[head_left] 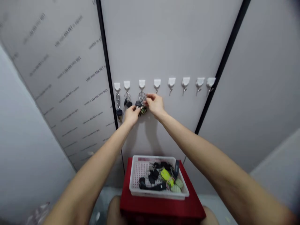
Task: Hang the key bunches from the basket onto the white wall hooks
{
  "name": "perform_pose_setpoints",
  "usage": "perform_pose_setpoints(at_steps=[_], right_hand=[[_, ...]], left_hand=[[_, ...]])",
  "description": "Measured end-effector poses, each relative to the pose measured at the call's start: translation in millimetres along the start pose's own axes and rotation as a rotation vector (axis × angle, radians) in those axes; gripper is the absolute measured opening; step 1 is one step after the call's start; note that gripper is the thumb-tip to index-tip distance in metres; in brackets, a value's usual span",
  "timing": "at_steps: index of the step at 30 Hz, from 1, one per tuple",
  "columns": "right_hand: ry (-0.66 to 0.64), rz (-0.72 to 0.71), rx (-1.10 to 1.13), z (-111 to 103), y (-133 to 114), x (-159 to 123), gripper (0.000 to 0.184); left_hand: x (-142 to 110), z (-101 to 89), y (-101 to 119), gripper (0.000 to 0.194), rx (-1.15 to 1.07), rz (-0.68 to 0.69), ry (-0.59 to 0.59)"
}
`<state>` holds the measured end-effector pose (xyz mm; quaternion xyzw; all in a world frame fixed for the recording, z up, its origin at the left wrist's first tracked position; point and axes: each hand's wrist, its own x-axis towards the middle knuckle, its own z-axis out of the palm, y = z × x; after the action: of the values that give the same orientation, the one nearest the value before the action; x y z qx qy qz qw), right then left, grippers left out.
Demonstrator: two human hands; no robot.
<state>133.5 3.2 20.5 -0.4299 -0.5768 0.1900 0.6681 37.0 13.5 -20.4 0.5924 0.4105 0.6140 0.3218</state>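
Observation:
A bunch of keys [142, 103] with a metal ring, a dark key head and a patterned fob hangs from the third white hook [142, 83] from the left. From its lower left, my left hand [131, 116] pinches the bunch between thumb and fingers. My right hand [155, 105] is at the bunch's right side, its curled fingers closed at the ring and chain; exact contact is hard to see. To the left, a black-headed key on a clip [119, 112] hangs on the first hook, and more dark keys [127, 102] hang on the second.
Several more white hooks [172, 82] continue to the right along the grey panel [173, 40]. Below, a white plastic basket [153, 194] holds keys, a yellow-green fob [167, 176] and pale green round pieces. It rests on a red box [161, 207] between the knees.

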Motion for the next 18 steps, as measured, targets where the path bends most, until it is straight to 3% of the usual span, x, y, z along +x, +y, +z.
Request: perform_pose_setpoints(at_steps=[2, 4, 8, 11, 14, 18], right_hand=[[0.000, -0.124, -0.105, -11.0, 15.1, -21.7, 0.020], [-0.101, -0.183, -0.223, -23.2, 34.8, -55.5, 0.020], [-0.590, -0.072, -0.480, -43.7, 82.2, -139.9, 0.018], [-0.888, -0.023, -0.694, -52.1, 112.6, -185.7, 0.019], [-1.028, -0.082, -0.870, -55.6, 127.1, -204.5, 0.021], [-1.075, -0.126, -0.932, -56.4, 128.0, -208.7, 0.021]], left_hand=[[-22.1, -3.6, -17.4, 0.029, 0.069, -0.003, -0.060], [-51.8, -8.2, -39.4, 0.030, 0.173, -0.017, -0.194], [-116.4, -20.3, -84.6, 0.024, 0.524, -0.029, -0.570], [-148.7, -27.8, -106.9, 0.023, 0.814, 0.045, -0.748], [-164.7, -30.9, -114.0, 0.022, 1.008, 0.114, -0.862], [-172.3, -29.7, -113.5, 0.021, 1.090, 0.139, -0.979]])
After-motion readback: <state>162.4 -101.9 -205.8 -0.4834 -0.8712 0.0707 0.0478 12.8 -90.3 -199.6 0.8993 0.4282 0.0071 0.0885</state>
